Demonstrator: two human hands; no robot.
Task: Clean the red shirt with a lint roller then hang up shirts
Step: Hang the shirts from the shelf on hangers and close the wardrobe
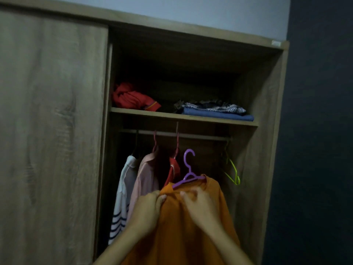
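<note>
An orange shirt [193,222] hangs on a purple hanger [188,172] that I hold up in front of the open wardrobe, its hook below the rail [200,137]. My left hand [148,209] grips the shirt's left shoulder. My right hand [200,205] pinches the fabric near the collar. A red shirt [174,170] hangs on the rail on a red hanger behind the orange one. The lint roller is out of sight.
A white striped shirt [122,197] and a pink shirt [144,180] hang at the left of the rail. An empty yellow-green hanger [232,169] hangs at the right. The shelf [172,116] above holds crumpled red cloth [131,97] and folded blue clothes [217,112]. The sliding door [51,131] covers the left half.
</note>
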